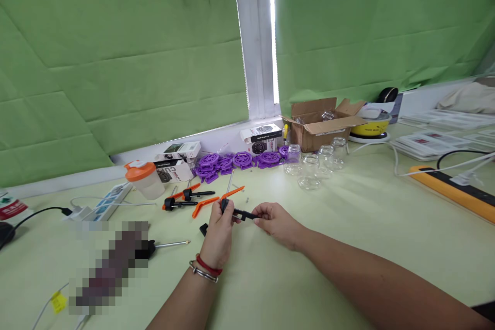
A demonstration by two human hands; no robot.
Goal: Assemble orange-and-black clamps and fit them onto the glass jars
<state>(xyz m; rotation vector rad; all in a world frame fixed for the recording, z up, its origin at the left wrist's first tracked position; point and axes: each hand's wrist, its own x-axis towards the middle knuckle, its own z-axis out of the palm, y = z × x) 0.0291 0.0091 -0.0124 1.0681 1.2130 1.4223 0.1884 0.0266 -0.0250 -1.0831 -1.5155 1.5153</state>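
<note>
My left hand [218,234] is closed around a small black plastic part with an orange lever [233,194] sticking up from it. My right hand [276,222] pinches the other end of the same black part [243,213]. Both hands hover just above the pale green table [348,227], near its middle. A red cord and a metal bangle sit on my left wrist. A thin metal rod rises behind the part.
More black-and-orange pieces [185,198] lie left of my hands, with a screwdriver [166,245]. Behind are purple plastic wheels [232,161], several glass jars [315,162], an orange-lidded shaker cup [145,179], small boxes, a cardboard box [320,121], power strips and cables.
</note>
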